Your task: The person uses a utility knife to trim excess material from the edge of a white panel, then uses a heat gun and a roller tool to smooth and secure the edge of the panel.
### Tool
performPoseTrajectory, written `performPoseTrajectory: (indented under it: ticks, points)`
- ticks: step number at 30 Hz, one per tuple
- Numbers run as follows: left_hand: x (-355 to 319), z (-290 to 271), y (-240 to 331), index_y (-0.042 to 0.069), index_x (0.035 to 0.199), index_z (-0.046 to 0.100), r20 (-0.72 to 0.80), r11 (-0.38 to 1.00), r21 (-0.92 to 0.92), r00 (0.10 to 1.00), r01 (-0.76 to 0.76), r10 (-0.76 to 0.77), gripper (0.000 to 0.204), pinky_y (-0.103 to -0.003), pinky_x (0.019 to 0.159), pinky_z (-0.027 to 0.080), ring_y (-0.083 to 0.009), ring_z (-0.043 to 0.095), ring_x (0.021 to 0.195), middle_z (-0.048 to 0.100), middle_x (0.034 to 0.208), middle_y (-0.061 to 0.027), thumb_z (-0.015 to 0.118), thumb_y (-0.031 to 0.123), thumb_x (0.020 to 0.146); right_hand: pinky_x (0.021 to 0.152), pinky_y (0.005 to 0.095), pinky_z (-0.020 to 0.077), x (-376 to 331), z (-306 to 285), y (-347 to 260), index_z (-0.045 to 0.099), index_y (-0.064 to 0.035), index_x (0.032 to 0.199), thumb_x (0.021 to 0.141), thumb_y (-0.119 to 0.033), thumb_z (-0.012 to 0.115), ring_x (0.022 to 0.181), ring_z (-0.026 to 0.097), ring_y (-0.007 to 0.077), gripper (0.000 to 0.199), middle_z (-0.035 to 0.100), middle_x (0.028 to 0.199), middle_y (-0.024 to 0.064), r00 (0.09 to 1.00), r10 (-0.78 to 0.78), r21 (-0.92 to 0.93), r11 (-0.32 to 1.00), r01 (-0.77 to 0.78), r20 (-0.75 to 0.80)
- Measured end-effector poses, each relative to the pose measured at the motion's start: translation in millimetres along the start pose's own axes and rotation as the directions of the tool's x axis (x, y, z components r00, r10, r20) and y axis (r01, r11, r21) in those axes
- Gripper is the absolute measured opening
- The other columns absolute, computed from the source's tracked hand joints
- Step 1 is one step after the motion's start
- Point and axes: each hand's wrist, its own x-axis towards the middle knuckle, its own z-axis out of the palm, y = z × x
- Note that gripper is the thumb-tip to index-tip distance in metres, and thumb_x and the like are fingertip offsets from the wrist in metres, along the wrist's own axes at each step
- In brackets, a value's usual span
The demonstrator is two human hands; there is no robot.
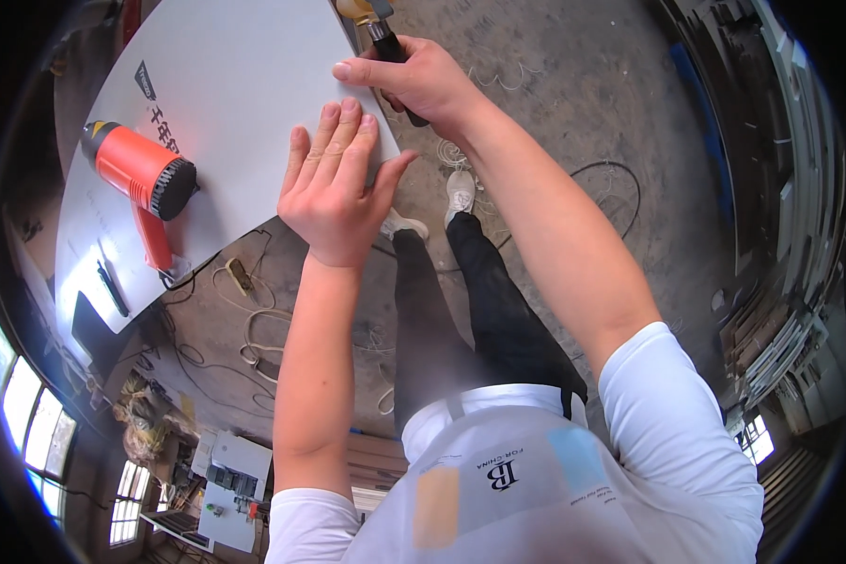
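Observation:
My left hand lies flat on the white board near its right edge, fingers stretched out and thumb apart, with nothing held. Beyond it, at the board's right edge, my right hand is wrapped round the black handle of a tool. That tool has a metal bracket and a yellowish rounded head, partly cut off by the top of the picture; I cannot tell its exact kind. Left of my hands, a red-orange heat gun with dark ends rests on the board.
A slim black tool lies near the board's lower left corner. Cables and cords trail over the concrete floor below. Stacked panels line the right side. A white table with equipment stands at the lower left.

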Motion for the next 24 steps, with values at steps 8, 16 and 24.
performPoseTrajectory:
  ticks: [8,16,24]
  points:
    - [-2,1,-3,0.008,0.112,0.077,0.019,1.0,0.015,1.0,-0.011,0.011,0.048,-0.047,0.109,0.05,-0.0265,0.067,0.126,0.075,0.126,-0.0106,0.091,0.035,0.074,0.053,0.0232,0.0372,-1,0,-2,0.071,-0.0094,0.087,0.08,-0.038,0.091,0.06,0.05,0.0039,0.035,0.058,0.071,-0.0063,1.0,0.016,-0.019,1.0,-0.016,-0.004]
    - [-3,-19,6,0.006,0.121,0.072,0.072,0.981,-0.189,0.997,0.048,-0.035,0.058,-0.048,0.111,0.048,-0.0311,0.064,0.13,0.072,0.131,-0.0121,0.092,0.032,0.073,0.076,0.0297,0.0515,-14,-1,8,0.076,-0.0045,0.097,0.082,-0.042,0.088,0.081,0.065,0.012,0.042,0.072,0.088,0.0023,0.986,-0.015,-0.134,0.991,-0.008,-0.168]
    - [-93,-74,70,-0.003,0.151,0.046,0.657,0.179,-0.666,0.683,0.725,-0.319,0.069,-0.039,0.112,0.044,-0.0278,0.055,0.134,0.052,0.151,-0.0211,0.073,0.031,0.097,0.068,0.0432,0.0549,-186,31,35,0.06,-0.0076,0.102,0.089,-0.015,0.069,0.083,0.068,0.0382,0.018,0.067,0.088,0.015,0.939,-0.344,-0.638,0.727,0.255,-0.018]
